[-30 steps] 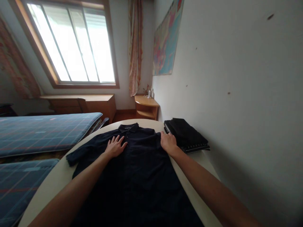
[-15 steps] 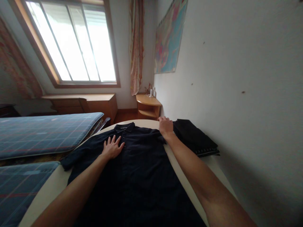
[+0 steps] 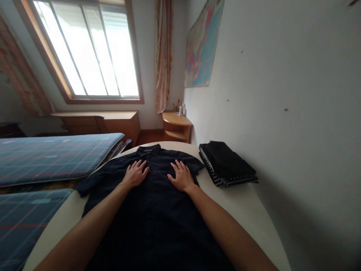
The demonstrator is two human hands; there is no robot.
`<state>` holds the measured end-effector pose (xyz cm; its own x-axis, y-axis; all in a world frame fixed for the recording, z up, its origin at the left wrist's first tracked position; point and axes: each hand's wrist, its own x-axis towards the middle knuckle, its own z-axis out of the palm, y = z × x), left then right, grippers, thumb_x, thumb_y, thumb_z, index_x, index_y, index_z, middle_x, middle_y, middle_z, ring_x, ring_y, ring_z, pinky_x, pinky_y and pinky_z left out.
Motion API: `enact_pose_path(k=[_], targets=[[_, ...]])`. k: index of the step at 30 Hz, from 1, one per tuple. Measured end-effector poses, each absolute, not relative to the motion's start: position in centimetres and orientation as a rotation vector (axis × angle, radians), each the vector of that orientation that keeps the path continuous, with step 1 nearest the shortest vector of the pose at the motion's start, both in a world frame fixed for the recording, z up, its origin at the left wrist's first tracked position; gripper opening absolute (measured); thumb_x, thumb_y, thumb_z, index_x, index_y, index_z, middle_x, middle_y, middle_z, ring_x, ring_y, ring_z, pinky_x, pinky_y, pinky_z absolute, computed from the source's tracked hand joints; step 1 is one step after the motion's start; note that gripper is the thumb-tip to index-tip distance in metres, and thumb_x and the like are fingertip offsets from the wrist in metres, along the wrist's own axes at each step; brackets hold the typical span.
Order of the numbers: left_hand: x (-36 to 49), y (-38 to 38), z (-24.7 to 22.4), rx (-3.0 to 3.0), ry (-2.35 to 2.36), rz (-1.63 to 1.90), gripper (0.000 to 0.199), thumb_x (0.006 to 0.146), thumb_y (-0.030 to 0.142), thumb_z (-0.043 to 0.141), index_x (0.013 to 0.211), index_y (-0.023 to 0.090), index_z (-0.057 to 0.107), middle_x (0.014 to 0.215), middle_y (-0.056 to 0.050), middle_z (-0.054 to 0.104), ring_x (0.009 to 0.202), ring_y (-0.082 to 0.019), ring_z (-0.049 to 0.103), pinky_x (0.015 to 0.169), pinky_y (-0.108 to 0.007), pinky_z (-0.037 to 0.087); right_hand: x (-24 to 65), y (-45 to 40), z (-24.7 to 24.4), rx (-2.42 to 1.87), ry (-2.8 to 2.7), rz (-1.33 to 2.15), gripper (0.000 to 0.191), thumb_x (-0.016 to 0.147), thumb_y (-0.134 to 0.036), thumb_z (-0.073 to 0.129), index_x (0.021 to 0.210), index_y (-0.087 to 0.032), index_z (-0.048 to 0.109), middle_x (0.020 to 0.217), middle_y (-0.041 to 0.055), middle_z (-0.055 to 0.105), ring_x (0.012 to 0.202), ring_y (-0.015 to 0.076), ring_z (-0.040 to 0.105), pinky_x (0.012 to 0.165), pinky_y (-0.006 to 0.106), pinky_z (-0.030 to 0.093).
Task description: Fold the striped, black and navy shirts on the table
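A dark navy short-sleeved shirt (image 3: 158, 210) lies spread front up on a pale round-edged table (image 3: 248, 214), its collar at the far edge. My left hand (image 3: 135, 174) rests flat on the upper chest, left of the button line, fingers spread. Flat on the other side of the chest is my right hand (image 3: 182, 177), its fingers apart too. Neither hand holds anything. The shirt's lower part fades into dark shadow between my forearms.
Folded black clothes (image 3: 229, 162) are stacked on the table at the right, near the white wall (image 3: 282, 75). Plaid mattresses (image 3: 56, 156) lie to the left. Beyond stand a wooden desk (image 3: 121, 116) and a corner shelf (image 3: 177, 119).
My right hand has moved from the right sleeve, where its fingers were curled, inward and down onto the chest, and has opened. The right sleeve now lies spread outward. My left hand has barely moved.
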<state>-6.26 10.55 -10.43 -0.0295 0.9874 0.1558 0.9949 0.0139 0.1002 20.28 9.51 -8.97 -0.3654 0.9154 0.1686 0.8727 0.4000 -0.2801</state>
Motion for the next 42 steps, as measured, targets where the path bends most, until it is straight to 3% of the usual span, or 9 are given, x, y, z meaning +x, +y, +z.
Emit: enact_pose_path(k=[6,13,16,21,24,28,33,37,42], targets=[[-2.9,9.3,-10.2,-2.086,-2.208,-0.307,0.062,0.100,0.051,0.029,0.150,0.016,0.042,0.156,-0.016,0.038,0.144,-0.036,0.031,0.115,-0.053,0.025,20.7,8.0,-9.2,-1.625,-2.345,0.222,0.073,0.092,-0.060,0.043,0.154,-0.024,0.031,0.165,0.0086,0.018,0.150,0.0305,0.015,0.118,0.046,0.018],[-0.2,8.2,-10.0,-2.150,-2.253,-0.287,0.064,0.096,0.054,0.037,0.152,0.022,0.039,0.160,-0.014,0.030,0.145,-0.039,0.028,0.114,-0.057,0.025,21.2,9.9,-8.2,-1.843,-2.264,0.189,0.090,0.084,-0.076,0.042,0.156,-0.023,0.028,0.162,0.0156,0.024,0.145,0.0381,0.025,0.112,0.051,0.022],[-0.2,8.7,-9.6,-2.159,-2.300,-0.235,0.065,0.095,0.057,0.036,0.152,0.027,0.038,0.161,-0.012,0.027,0.146,-0.041,0.024,0.113,-0.063,0.022,21.3,12.2,-7.8,-1.950,-2.212,0.223,0.091,0.084,-0.079,0.037,0.156,-0.023,0.027,0.159,0.0153,0.030,0.143,0.0412,0.026,0.114,0.053,0.017],[-0.8,9.5,-9.5,-2.134,-2.334,-0.227,0.065,0.095,0.058,0.035,0.153,0.029,0.037,0.162,-0.011,0.025,0.147,-0.042,0.021,0.112,-0.067,0.020,21.7,15.3,-7.9,-1.827,-2.392,0.254,0.080,0.089,-0.075,0.032,0.155,-0.029,0.029,0.160,0.0086,0.031,0.146,0.0389,0.023,0.116,0.058,-0.003],[-1.2,9.4,-9.8,-2.100,-2.356,-0.247,0.065,0.095,0.059,0.035,0.153,0.030,0.036,0.162,-0.011,0.025,0.147,-0.043,0.019,0.112,-0.067,0.019,21.7,16.0,-8.2,-1.790,-2.441,0.260,0.080,0.088,-0.077,0.030,0.155,-0.033,0.030,0.163,0.0070,0.024,0.148,0.0401,0.016,0.115,0.059,-0.003],[-1.2,8.9,-10.2,-2.079,-2.335,-0.271,0.064,0.095,0.058,0.035,0.153,0.030,0.036,0.162,-0.012,0.027,0.147,-0.043,0.020,0.112,-0.068,0.018,20.8,16.7,-8.2,-1.993,-2.289,0.246,0.091,0.083,-0.084,0.030,0.155,-0.029,0.030,0.164,0.0129,0.020,0.146,0.0478,0.015,0.112,0.065,-0.001],[-2.1,9.0,-10.5,-2.025,-2.382,-0.284,0.065,0.095,0.060,0.035,0.153,0.030,0.037,0.161,-0.013,0.028,0.147,-0.045,0.020,0.111,-0.069,0.018,19.6,17.6,-8.4,-1.748,-2.427,0.323,0.081,0.090,-0.076,0.030,0.155,-0.028,0.032,0.163,0.0079,0.025,0.149,0.0390,0.014,0.116,0.058,0.008],[-3.9,9.5,-10.6,-2.002,-2.425,-0.268,0.064,0.095,0.059,0.034,0.153,0.031,0.036,0.162,-0.012,0.026,0.147,-0.045,0.019,0.110,-0.070,0.018,19.5,17.7,-8.8,-1.636,-2.357,0.191,0.066,0.097,-0.064,0.029,0.151,-0.029,0.039,0.159,0.0065,0.034,0.146,0.0318,0.025,0.118,0.052,0.010],[-4.7,9.0,-10.2,-1.967,-2.312,-0.373,0.058,0.097,0.051,0.037,0.147,0.025,0.047,0.157,-0.013,0.038,0.144,-0.039,0.030,0.113,-0.063,0.022,20.8,18.0,-9.2,-1.785,-2.261,0.196,0.071,0.095,-0.068,0.027,0.149,-0.026,0.044,0.158,0.0077,0.036,0.146,0.0361,0.025,0.117,0.053,0.013]])
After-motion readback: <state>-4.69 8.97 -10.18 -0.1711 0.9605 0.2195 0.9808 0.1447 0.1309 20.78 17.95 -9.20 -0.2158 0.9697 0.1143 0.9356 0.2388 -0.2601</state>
